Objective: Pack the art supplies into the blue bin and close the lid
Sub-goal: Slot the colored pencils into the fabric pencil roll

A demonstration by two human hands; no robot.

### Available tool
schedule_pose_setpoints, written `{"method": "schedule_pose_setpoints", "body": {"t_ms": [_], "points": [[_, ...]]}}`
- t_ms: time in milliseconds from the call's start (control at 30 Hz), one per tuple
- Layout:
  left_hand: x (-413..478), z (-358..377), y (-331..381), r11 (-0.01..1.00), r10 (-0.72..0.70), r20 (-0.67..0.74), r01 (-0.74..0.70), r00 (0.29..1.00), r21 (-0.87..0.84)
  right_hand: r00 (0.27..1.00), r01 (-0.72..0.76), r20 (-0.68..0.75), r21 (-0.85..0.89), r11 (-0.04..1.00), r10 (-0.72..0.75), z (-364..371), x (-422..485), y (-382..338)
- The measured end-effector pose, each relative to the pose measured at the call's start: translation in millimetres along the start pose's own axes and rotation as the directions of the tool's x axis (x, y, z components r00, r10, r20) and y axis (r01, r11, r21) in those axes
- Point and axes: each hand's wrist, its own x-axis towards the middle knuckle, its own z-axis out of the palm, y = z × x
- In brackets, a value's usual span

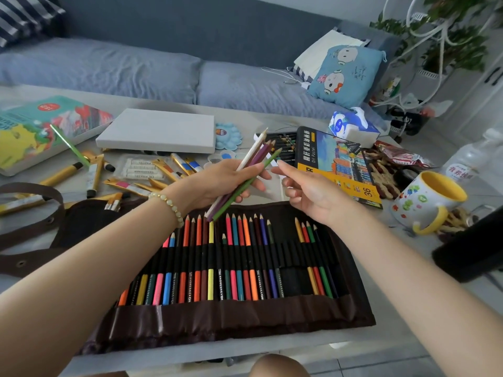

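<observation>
- Loose coloured pencils [254, 159]: light, stiff, smooth, with brittle tips. A bunch would likely slip, so I'd hold mid-shaft, not at the points.
- My left hand [223, 183] grips that bunch, tips fanned toward my right hand.
- My right hand [307, 194] is empty, fingers relaxed, forefinger just beside the green tip; contact unclear.
- Brown pencil roll [245, 317] lies unrolled under both hands, part-filled.
- Blue bin not in view.

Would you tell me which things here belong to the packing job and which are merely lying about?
Job: pencils held by the left hand, pencil roll, paint tubes, oil pastel box, canvas, palette.
Lying about: mug, tissue pack, water bottle, cushion.
</observation>
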Motion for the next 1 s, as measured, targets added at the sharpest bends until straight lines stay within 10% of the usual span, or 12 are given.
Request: {"method": "schedule_pose_setpoints", "body": {"t_ms": [367,500,733,1000], "points": [[9.8,25.9,5.7,0.998,-0.053,-0.018,0.052,0.998,-0.034,0.998,0.057,-0.036,0.336,0.94,-0.047,-16.4,4.9,6.4],[23.6,12.5,-6.0,0.918,0.01,-0.221,0.078,0.975,0.388,0.995,0.093,-0.068,0.334,0.938,-0.074,-31.4,3.3,1.5],[23.7,8.4,-9.6,0.656,-0.185,-0.039,0.153,0.982,0.739,0.975,0.188,-0.144,0.119,0.975,-0.17,-33.5,0.2,1.9],[19.7,-1.1,-11.6,0.885,-0.208,0.03,0.175,0.978,0.432,0.979,0.186,-0.081,-0.002,0.983,-0.185,-30.5,-2.3,1.6]]}}
